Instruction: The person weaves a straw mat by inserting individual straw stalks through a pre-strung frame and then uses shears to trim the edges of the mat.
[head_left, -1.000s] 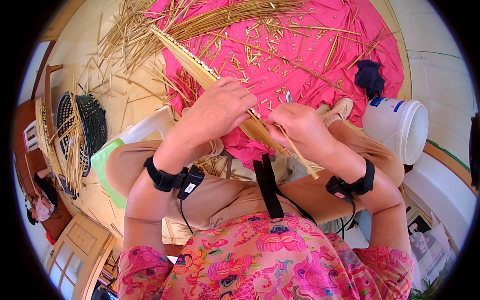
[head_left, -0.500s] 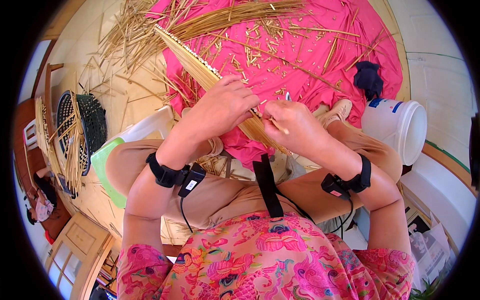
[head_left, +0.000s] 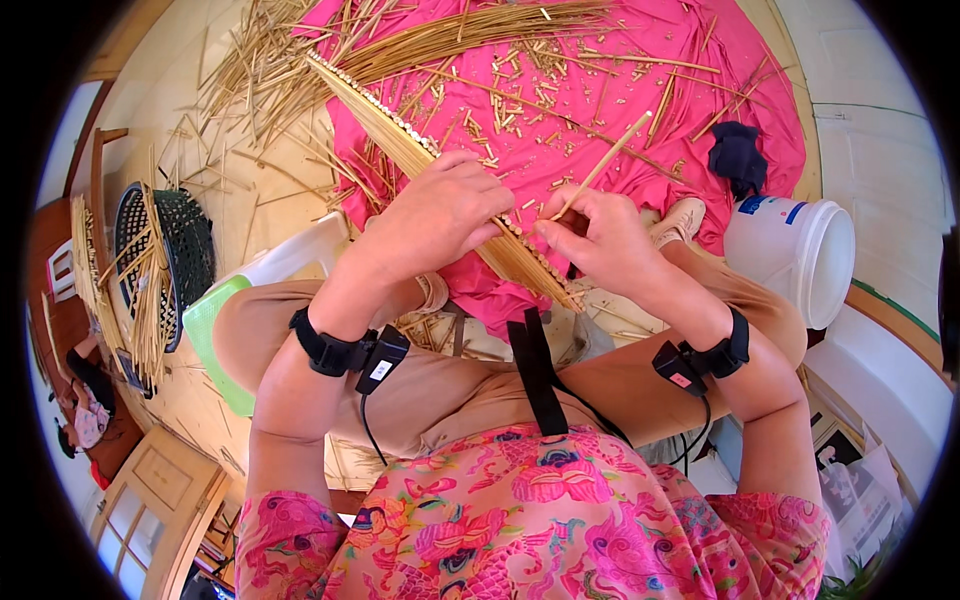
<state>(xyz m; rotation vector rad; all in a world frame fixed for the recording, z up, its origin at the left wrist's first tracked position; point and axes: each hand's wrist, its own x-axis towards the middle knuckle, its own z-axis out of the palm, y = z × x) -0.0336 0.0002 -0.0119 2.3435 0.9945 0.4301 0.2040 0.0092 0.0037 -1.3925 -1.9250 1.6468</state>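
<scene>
Reed bundle (head_left: pixel 420 150) over pink cloth (head_left: pixel 640 110), straw-littered floor (head_left: pixel 250 210), white bucket (head_left: pixel 800 255)

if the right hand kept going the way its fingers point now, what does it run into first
Most likely the left hand. The right hand, pinching a thin straw stick, points leftward across the bound straw bundle, and the two hands' fingertips nearly meet over it. Depth is unclear, so it might touch the bundle first.
</scene>
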